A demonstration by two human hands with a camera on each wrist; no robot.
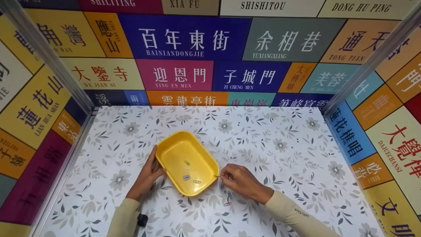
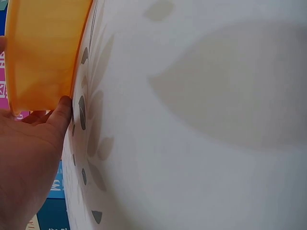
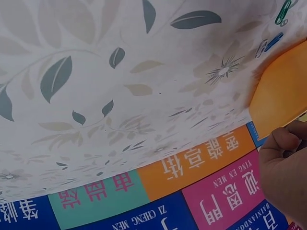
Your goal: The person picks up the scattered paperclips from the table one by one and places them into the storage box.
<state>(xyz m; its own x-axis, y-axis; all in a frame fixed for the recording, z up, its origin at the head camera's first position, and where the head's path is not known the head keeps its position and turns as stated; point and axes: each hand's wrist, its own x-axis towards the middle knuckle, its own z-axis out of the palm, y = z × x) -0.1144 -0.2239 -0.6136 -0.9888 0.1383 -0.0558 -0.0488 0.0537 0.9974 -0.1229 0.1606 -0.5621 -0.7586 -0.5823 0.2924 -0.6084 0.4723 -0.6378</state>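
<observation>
A shallow yellow plastic basket [image 1: 184, 131] stands in the middle of the table, turned at an angle. My left hand [image 1: 149, 174] holds its left side, thumb at the near part of the wall and fingers farther along. Inside lie a green paper clip [image 1: 187, 163], a greenish paper clip [image 1: 197, 181] and a small grey-blue piece [image 1: 186, 177]. My right hand [image 1: 241, 181] pinches a thin red paper clip [image 1: 217, 176] at the basket's right rim. Below that hand lie a green paper clip [image 1: 229, 194], a pink-red paper clip [image 1: 227, 204] and a blue paper clip [image 3: 274, 42].
A white cloth with grey leaves and flowers [image 1: 279, 144] covers the table. Panels printed with lettering [image 1: 184, 36] rise at the back and on both sides, with metal posts [image 1: 56, 56] at the corners. A small black object [image 1: 142, 220] is at the left wrist.
</observation>
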